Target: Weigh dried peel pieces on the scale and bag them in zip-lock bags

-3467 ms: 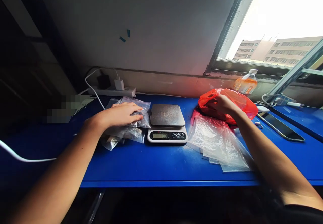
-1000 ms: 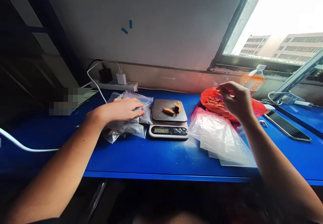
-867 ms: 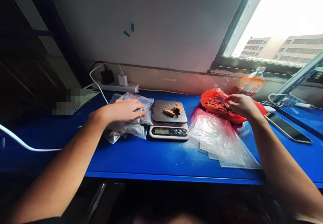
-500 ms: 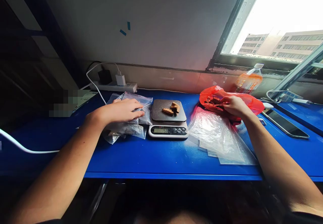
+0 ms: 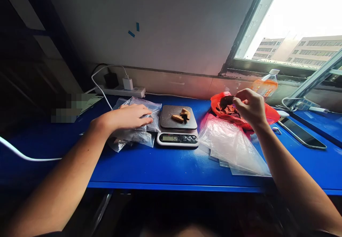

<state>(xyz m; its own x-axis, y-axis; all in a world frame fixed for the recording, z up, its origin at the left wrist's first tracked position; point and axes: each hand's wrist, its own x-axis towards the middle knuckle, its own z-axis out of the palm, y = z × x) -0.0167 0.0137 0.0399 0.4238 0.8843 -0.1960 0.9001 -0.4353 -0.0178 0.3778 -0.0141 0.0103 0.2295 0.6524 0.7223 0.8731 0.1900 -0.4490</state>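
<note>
My left hand (image 5: 130, 116) lies palm down with its fingers stretched over several clear zip bags (image 5: 133, 137), some with contents I cannot make out. Close to its fingertips stands a kitchen scale (image 5: 178, 124) bearing a few tan, dried-looking pieces (image 5: 185, 114). Over a red plastic bag (image 5: 249, 124), my right hand (image 5: 249, 105) pinches a dark, dried-looking piece (image 5: 227, 102) between thumb and fingers. Reddish-brown pieces (image 5: 233, 109) fill the bag's open mouth. The kind of these dried pieces is not clear.
Flat clear plastic bags (image 5: 235, 148) overlap right of the scale. A phone (image 5: 303, 133) lies at the right, and an orange-labelled bottle (image 5: 267, 84) stands behind the red bag. A power strip (image 5: 137, 91) with plugs and cables runs along the wall on the blue table (image 5: 149, 169).
My right hand has risen slightly from inside the red bag with a dark piece in its fingers. The scale's displayed digits have changed. My left hand stays on the zip bags.
</note>
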